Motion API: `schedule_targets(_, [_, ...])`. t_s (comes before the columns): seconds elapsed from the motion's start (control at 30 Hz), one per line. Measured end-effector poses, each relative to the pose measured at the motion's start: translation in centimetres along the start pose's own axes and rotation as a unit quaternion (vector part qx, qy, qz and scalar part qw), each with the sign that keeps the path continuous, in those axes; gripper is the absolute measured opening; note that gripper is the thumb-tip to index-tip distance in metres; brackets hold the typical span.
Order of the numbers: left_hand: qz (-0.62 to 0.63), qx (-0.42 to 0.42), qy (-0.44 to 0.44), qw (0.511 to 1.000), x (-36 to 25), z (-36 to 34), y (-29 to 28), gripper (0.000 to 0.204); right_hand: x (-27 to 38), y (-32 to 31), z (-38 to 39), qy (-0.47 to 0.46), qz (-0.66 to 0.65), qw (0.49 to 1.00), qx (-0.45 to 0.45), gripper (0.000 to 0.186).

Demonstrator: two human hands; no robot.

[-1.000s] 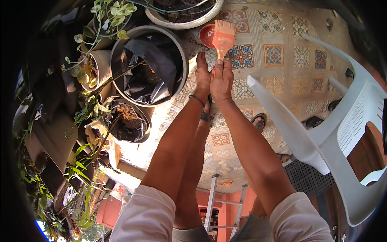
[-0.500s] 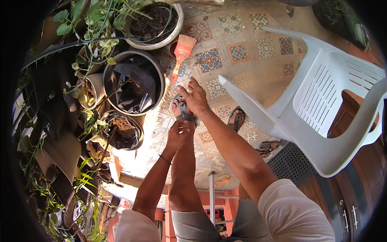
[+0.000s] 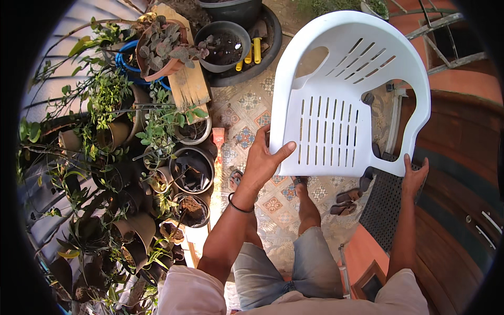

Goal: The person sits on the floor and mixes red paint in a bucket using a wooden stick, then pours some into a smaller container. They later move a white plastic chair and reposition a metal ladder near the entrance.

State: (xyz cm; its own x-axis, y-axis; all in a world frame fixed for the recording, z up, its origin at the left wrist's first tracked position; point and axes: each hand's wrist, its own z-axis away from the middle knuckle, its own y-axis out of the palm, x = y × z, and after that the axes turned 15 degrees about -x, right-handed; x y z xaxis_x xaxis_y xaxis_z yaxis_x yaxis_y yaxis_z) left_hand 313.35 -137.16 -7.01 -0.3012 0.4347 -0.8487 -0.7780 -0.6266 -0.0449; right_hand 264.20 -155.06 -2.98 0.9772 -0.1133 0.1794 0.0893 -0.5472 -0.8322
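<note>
A white plastic armchair [image 3: 328, 131] with a slotted seat and back is in front of me, its seat toward me. My left hand [image 3: 262, 165] grips the front end of its left arm, thumb lying over the edge and the fingers partly hidden behind it. On the other side my right hand [image 3: 415, 178] holds the end of the right arm; some of its fingers are hard to make out. A flat brush [image 3: 218, 144] with red bristles and handle lies on the tiles beside the pots, left of the chair.
Potted plants crowd the left side, including a black pot [image 3: 192, 170] lined with plastic. A wooden plank [image 3: 186, 84] and yellow-handled tools [image 3: 256, 51] lie farther off. Sandals [image 3: 346, 202] and a black perforated mat [image 3: 380, 210] are right of my legs, near a wooden door [image 3: 462, 194].
My hands have gone from near my foot to the chair's arms. The chair has turned to face me, and my view has risen and widened.
</note>
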Motion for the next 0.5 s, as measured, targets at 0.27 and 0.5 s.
schedule_targets(0.27, [-0.097, -0.14, 0.027, 0.985, -0.7, 0.2, 4.5, 0.03, -4.5, 8.8, -7.8, 0.298, -0.324, 0.8, 0.407, 0.028])
schedule_targets(0.5, [-0.012, -0.17, 0.048, 0.984, -4.4, 14.9, 3.4, 0.025, -6.9, -3.8, -9.3, 0.304, -0.366, 0.795, 0.377, 0.025])
